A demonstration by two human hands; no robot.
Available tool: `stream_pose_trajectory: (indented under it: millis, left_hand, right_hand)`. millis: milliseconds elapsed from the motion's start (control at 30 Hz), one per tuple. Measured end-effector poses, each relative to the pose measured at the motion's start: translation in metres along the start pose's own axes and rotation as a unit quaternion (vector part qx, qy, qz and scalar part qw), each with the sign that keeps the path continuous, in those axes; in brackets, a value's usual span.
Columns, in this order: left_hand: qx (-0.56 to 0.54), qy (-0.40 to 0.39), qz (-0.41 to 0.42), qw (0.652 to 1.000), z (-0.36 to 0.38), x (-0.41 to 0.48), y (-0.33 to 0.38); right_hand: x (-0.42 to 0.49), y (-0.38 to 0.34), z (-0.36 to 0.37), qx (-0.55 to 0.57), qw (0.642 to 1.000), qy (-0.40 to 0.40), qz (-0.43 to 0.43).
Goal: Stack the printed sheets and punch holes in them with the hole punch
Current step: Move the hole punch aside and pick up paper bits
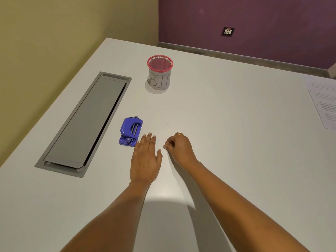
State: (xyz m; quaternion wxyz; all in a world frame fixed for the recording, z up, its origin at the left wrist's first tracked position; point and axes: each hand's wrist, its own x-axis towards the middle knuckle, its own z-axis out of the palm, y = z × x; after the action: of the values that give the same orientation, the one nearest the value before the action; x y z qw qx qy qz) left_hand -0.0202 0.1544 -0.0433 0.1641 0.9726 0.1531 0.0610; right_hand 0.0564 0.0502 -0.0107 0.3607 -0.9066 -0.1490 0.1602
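Note:
A blue hole punch (131,131) lies on the white table (227,115), left of centre. My left hand (146,159) rests flat on the table just right of the punch, fingers spread, holding nothing. My right hand (179,147) is beside it, fingers curled with fingertips pinched together; whether a tiny paper bit is in the pinch is too small to tell. The printed sheets (325,102) lie at the far right edge, partly out of frame. One small white paper dot (167,123) sits on the table beyond my hands.
A red mesh cup labelled BIN (160,72) stands at the back centre. A long grey cable hatch (85,122) is set into the table on the left. Walls stand behind the table's far edges.

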Motion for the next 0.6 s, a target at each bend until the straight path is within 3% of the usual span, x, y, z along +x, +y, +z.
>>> stream_pose_trajectory:
  millis: [167, 300, 467, 600]
  left_hand:
    - [0.005, -0.006, -0.001, 1.0, -0.001, 0.001, 0.0]
    - [0.004, -0.011, 0.0, 1.0, -0.002, -0.001, 0.001]
    - [-0.002, -0.016, -0.003, 1.0, -0.003, 0.0, 0.001]
    - [0.002, -0.018, -0.006, 1.0, -0.002, 0.0, 0.001]
  right_hand:
    - [-0.003, -0.004, 0.004, -0.084, 0.995, -0.035, -0.028]
    - [0.004, -0.007, -0.007, 0.038, 0.998, -0.011, 0.048]
    - [0.019, 0.002, -0.033, 0.267, 0.947, 0.005, 0.176]
    - [0.034, -0.001, -0.035, 0.269, 0.946, 0.0, 0.182]
